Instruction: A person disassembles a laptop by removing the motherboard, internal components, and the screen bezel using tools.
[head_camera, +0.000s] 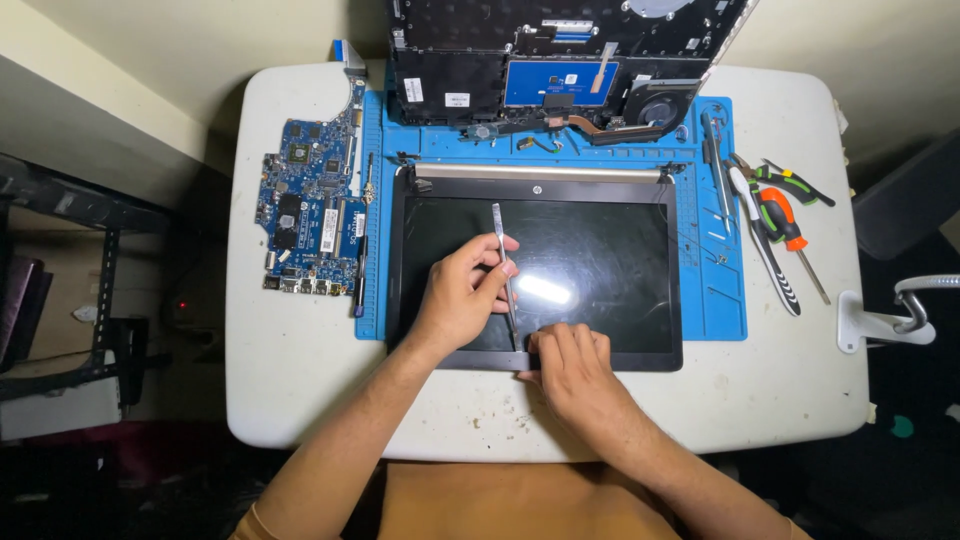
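Observation:
A detached laptop screen panel (590, 240) with a black bezel lies flat on a blue work mat (712, 300). My left hand (462, 295) grips a thin metal pry tool (503, 262), held nearly upright over the glass with its lower tip at the bottom bezel. Right beside that tip, my right hand (572, 368) presses flat on the bottom bezel edge, fingers together.
A blue motherboard (312, 205) lies on the white table (300, 380) at the left. The opened laptop base (560, 65) with its fan sits at the back. Pliers and screwdrivers (775, 215) lie at the right, by a white lamp clamp (880, 325).

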